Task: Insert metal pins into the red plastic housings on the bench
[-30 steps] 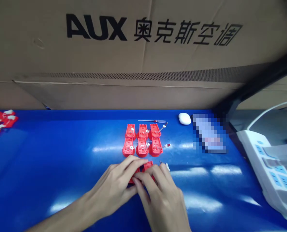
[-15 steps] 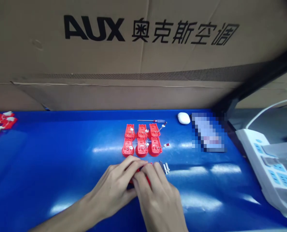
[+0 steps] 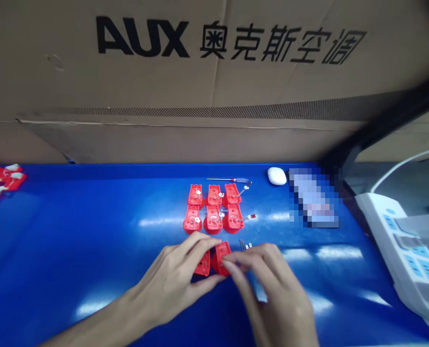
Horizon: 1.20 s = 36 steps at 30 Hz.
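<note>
My left hand [image 3: 178, 265] is closed around a small red plastic housing [image 3: 202, 264], its fingers over the far side and its thumb along the near side. A second red plastic housing [image 3: 221, 251] stands just right of it, with the left thumb tip against its near edge. The thumb and forefinger of my right hand [image 3: 272, 284] are pinched together at the right side of that second housing; anything between them is hidden. Beyond my hands, several red housings [image 3: 214, 217] stand in two rows, with small white pieces and thin metal rods on them.
Thin white-tipped pieces [image 3: 248, 246] lie by my right hand. Behind the rows is a screwdriver [image 3: 240, 180], with a white rounded case [image 3: 277, 176] to its right. A power strip [image 3: 398, 241] is at the right edge, red-and-white parts [image 3: 3, 183] far left. Cardboard [image 3: 163, 86] rises behind.
My right hand has moved right and drawn back from the left hand, uncovering the two nearest housings. My left hand has stayed in nearly the same place.
</note>
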Each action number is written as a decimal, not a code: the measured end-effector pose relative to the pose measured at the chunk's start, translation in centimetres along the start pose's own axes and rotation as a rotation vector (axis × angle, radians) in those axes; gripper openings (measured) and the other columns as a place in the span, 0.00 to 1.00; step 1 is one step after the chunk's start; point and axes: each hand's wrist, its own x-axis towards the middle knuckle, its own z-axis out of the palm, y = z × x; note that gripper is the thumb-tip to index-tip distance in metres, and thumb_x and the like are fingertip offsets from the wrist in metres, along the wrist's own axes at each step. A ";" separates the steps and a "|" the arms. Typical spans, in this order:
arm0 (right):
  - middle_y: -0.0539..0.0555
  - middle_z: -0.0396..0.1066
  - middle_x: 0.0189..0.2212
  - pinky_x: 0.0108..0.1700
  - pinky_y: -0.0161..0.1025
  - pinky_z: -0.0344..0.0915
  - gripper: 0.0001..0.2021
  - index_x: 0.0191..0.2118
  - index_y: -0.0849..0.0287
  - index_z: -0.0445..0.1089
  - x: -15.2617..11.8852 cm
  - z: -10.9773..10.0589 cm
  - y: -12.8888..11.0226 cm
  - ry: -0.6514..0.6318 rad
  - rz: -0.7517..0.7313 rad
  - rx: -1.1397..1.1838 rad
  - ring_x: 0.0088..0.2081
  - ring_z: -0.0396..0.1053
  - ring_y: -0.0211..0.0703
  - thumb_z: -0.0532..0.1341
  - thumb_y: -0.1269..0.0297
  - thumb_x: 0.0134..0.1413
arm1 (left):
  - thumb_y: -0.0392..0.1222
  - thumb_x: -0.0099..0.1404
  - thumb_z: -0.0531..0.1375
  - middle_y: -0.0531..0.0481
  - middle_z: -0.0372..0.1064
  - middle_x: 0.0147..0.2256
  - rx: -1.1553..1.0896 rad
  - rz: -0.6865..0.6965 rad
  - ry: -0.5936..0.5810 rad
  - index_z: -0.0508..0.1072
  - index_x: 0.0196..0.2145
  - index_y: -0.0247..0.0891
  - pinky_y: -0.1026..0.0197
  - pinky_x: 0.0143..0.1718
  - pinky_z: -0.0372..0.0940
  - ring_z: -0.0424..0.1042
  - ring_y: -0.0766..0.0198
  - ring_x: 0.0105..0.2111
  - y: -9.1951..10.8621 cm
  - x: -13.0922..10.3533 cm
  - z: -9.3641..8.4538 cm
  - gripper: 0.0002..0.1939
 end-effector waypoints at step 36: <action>0.54 0.73 0.43 0.48 0.45 0.71 0.10 0.50 0.52 0.79 1.5 -1.3 6.0 -0.163 0.000 -0.148 0.46 0.72 0.48 0.58 0.63 0.80 | 0.48 0.77 0.68 0.46 0.77 0.57 0.045 -0.006 0.019 0.68 0.67 0.47 0.55 0.46 0.81 0.85 0.56 0.46 -0.1 -0.1 0.2 0.26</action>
